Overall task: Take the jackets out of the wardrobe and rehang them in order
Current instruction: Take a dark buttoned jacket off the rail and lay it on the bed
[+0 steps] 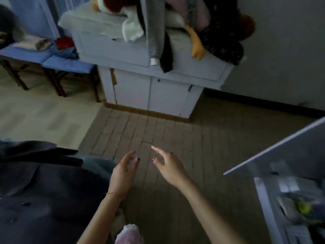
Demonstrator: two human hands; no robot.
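A dark jacket [44, 191] with buttons lies spread out at the lower left, with more dark and bluish clothing [98, 164] at its far edge. My left hand [124, 171] hovers just right of that pile, fingers loosely spread, holding nothing. My right hand [168, 166] is a little to its right above the tiled floor, fingers relaxed and empty. At the right edge a white wardrobe door [281, 152] stands open, and blurred folded items [299, 205] lie on the shelves behind it.
Ahead stands a white cabinet [158, 92] piled with clothes [154, 32] and plush toys [197, 44], some hanging over its front. Two blue-cushioned wooden stools [66, 66] with garments stand at the left. A pale plastic bag [130, 233] is near my body.
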